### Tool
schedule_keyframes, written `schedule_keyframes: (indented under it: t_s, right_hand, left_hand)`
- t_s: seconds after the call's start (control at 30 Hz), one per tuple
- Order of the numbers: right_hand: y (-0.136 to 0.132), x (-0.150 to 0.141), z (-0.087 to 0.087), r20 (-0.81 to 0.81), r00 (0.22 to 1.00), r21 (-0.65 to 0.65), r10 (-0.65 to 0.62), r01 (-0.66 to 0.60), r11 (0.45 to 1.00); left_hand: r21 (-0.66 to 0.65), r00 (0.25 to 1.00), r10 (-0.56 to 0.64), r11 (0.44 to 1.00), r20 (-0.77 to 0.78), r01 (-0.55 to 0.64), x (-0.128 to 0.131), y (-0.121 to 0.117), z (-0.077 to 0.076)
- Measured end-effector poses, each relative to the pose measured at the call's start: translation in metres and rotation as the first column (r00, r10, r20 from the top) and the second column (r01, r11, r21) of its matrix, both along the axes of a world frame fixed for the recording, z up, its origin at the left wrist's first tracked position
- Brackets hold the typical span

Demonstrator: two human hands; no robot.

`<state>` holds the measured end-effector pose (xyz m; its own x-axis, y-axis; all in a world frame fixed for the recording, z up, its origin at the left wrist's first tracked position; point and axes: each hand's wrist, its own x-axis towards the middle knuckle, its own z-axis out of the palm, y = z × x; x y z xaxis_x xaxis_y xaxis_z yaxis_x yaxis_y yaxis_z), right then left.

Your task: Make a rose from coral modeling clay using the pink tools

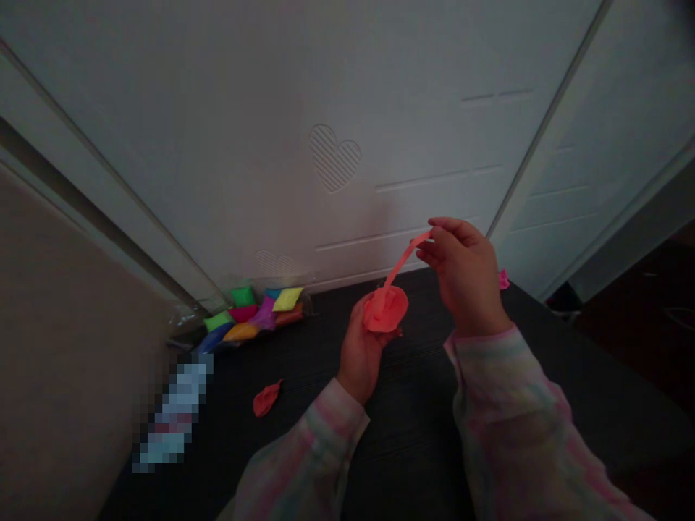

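Note:
My left hand (361,358) is closed around the underside of a coral-red piece of soft modelling clay (386,311), which looks rounded, thin-edged and folded. From its top a narrow clay strip (402,262) stretches up and to the right. My right hand (468,278) pinches the upper end of that strip between thumb and fingers, higher than the left hand. Both hands are above the dark table. The left fingertips are partly hidden behind the clay.
A smaller red clay piece (266,399) lies on the dark table (304,449). Several coloured packets (242,331) sit in clear plastic at the back left, near a blurred-out item (177,412). A pink bit (504,279) lies behind my right wrist. White panels (244,145) rise behind the table.

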<state>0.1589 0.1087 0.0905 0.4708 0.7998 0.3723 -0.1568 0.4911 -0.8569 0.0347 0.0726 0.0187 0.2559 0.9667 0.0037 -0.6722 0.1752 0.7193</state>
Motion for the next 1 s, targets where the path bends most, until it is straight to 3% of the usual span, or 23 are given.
schedule_keyframes:
  t_s: [1.0]
  right_hand:
    - [0.0016,0.0066,-0.0009,-0.005,1.0,-0.008,-0.025,0.024,1.0]
  left_hand:
    - [0.05,0.994,0.066,0.997,-0.092,-0.062,-0.0063,0.005,0.0022]
